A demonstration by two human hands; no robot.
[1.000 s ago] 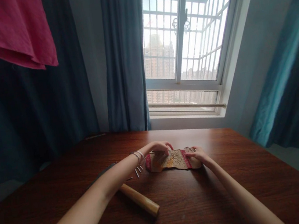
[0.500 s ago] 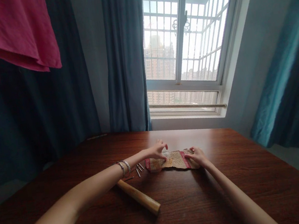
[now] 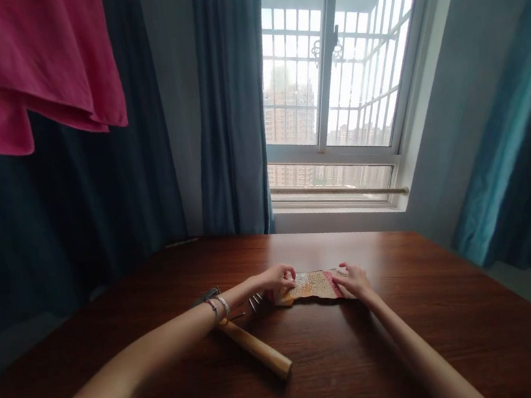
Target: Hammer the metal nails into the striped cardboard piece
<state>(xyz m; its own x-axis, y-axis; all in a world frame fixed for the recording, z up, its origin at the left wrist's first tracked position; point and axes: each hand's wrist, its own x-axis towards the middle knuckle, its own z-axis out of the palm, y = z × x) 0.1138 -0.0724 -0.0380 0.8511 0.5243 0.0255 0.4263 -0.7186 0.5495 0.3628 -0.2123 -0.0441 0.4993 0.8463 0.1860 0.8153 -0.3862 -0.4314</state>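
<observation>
A flat, wavy-edged piece of patterned card or board [image 3: 315, 286], speckled beige with pink bands, lies on the table. My left hand [image 3: 280, 276] is over its left end, fingers curled in towards the thumb; whatever is between them is too small to make out. On the right end rests my right hand [image 3: 354, 280], fingers apart and touching the pink band. Just left of the piece lie several nails [image 3: 256, 302], partly behind my left wrist. A hammer's wooden handle [image 3: 260, 350] points towards me, its dark head [image 3: 206, 297] partly hidden by my left forearm.
The brown wooden table [image 3: 349, 372] reaches to the wall below a barred window [image 3: 323, 85]. Blue curtains [image 3: 228, 112] hang beside it. Pink cloth [image 3: 44, 65] hangs at upper left. A thin object [image 3: 181, 242] lies at the table's far left edge.
My left hand's fingers have closed from a spread pose and shifted slightly left over the piece. My right hand stays on the right end. The whole view has shifted slightly.
</observation>
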